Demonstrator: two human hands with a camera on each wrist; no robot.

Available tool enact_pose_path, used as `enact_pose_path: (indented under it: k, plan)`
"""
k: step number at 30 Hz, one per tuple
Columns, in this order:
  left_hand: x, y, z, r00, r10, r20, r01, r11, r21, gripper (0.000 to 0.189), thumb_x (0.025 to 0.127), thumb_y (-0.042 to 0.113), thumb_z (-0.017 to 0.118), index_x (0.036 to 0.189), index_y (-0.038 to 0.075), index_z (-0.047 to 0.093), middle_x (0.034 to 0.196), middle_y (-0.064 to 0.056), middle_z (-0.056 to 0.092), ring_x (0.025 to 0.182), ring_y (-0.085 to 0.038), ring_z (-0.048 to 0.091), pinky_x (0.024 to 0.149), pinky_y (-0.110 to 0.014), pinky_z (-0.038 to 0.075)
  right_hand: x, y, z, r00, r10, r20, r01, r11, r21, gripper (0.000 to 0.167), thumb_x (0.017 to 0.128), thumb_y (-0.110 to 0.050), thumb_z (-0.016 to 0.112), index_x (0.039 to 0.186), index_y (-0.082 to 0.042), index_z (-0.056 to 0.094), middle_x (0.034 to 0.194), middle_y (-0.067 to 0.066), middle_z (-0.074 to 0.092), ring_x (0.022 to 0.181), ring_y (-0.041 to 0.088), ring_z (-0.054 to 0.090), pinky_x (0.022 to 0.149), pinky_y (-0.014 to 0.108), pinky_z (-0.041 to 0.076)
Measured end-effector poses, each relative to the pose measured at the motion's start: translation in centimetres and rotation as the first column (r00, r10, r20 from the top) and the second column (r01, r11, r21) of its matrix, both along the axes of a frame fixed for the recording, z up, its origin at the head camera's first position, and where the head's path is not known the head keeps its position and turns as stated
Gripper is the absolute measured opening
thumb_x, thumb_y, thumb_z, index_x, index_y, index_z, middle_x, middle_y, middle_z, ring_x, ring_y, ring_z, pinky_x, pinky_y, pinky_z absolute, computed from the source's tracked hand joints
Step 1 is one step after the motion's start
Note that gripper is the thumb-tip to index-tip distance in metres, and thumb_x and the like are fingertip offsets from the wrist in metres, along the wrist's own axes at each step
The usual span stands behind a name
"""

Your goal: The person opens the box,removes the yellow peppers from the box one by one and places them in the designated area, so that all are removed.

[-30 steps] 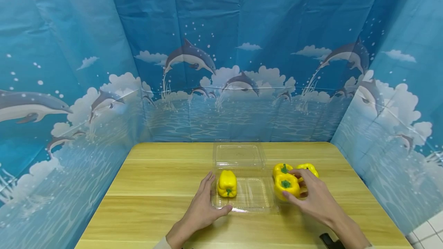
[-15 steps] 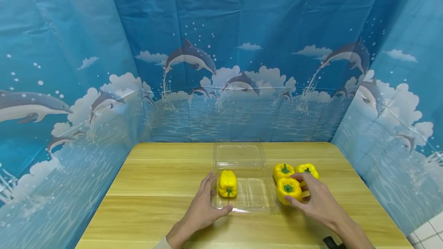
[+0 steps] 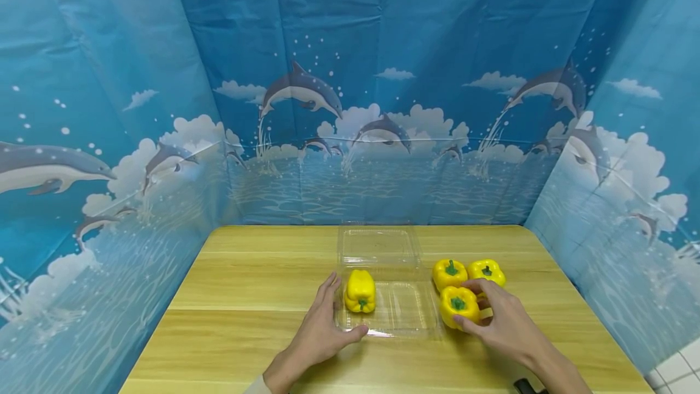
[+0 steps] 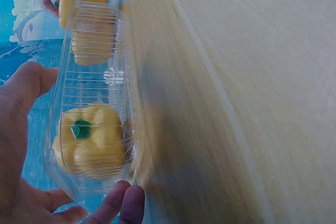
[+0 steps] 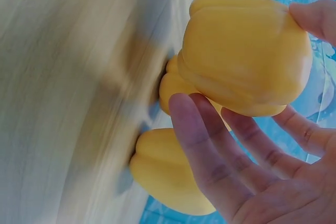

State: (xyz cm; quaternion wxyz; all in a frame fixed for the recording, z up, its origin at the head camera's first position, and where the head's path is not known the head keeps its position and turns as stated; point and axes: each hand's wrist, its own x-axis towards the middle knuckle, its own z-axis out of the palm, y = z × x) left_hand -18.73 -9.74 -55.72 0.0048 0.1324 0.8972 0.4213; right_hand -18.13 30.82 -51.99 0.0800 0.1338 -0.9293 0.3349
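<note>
My right hand (image 3: 505,315) pinches a yellow bell pepper (image 3: 458,307) between thumb and fingers, its green stem facing up. The right wrist view shows that bell pepper (image 5: 244,53) raised off the tabletop. To the left, a clear plastic clamshell box (image 3: 401,315) lies unfolded, lid side toward the back. One yellow bell pepper (image 3: 360,290) lies in the left part of its base, stem toward me. My left hand (image 3: 322,327) spans the box's left front corner, with relaxed fingers along the left side and the thumb at the front edge.
Two more yellow bell peppers, a left one (image 3: 449,274) and a right one (image 3: 487,271), stand just behind the held one. The wooden table (image 3: 246,297) ends at a dolphin-print curtain (image 3: 377,187) at the back. A black object (image 3: 525,386) shows near my right wrist.
The right hand has drawn its bell pepper slightly right and toward me, away from the two others. The left hand and the box have stayed still.
</note>
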Motion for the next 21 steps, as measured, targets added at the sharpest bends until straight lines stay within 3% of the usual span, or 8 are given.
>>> enact_pose_path:
  k: [7,21]
  plan:
    - [0.11,0.03,0.07,1.000,-0.001,-0.009,0.001,1.000,0.000,0.123,0.092,0.057,0.095,0.182,0.001,0.031,0.196,-0.014,0.020,0.137,-0.033,0.073,0.115,-0.061,0.063,-0.12,0.25,-0.35,1.000,-0.002,0.013,0.001,1.000,0.031,0.067,0.095,-0.043,0.099,0.145,-0.009,0.070,0.139,0.013,0.079,0.099,0.016,0.078,0.073,0.024,0.067]
    - [0.01,-0.05,-0.09,1.000,-0.003,-0.013,0.003,1.000,-0.005,0.124,0.091,0.058,0.095,0.182,0.002,0.031,0.196,-0.013,0.021,0.137,-0.029,0.072,0.112,-0.054,0.065,-0.30,0.56,-0.81,0.999,0.024,0.023,-0.024,0.999,0.030,0.069,0.095,-0.041,0.099,0.146,-0.006,0.069,0.139,0.014,0.078,0.097,0.010,0.076,0.072,0.024,0.068]
